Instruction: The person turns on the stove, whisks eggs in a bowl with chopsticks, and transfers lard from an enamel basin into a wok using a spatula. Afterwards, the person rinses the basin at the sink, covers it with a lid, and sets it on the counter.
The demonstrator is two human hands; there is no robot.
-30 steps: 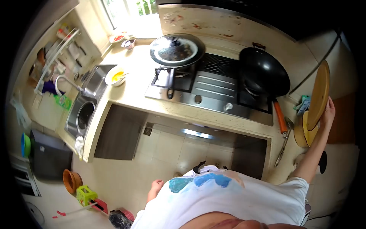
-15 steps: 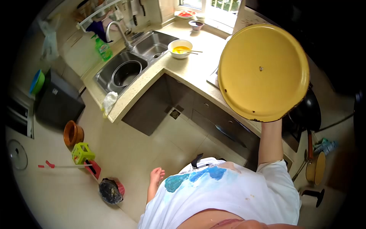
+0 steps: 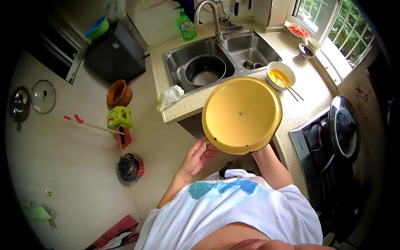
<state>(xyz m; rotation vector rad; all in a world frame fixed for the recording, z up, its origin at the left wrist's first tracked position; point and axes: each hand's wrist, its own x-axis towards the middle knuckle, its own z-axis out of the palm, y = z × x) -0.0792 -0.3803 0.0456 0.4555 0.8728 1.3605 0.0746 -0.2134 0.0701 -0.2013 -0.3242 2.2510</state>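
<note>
Lower left of the yellow lid (image 3: pixel 241 114): left forearm (image 3: pixel 171 189) slanting up to the left hand (image 3: pixel 198 157), just beside the rim, with fingers (image 3: pixel 212 153) loosely spread and slightly bent; contact unclear. Lower right of the lid: right forearm (image 3: pixel 275 173), with right hand holding from behind, hidden.

No wording can be read with certainty; the green soap bottle (image 3: pixel 186 26) bears a label (image 3: pixel 188 30) with pale lettering, too small and blurred to make out; the dark grey box (image 3: pixel 118 56) has a small white sticker (image 3: pixel 115 45), its marks illegible. Along the stove's (image 3: pixel 309 143) metal edge runs a short line of tiny print (image 3: pixel 300 146), likewise unreadable.
</note>
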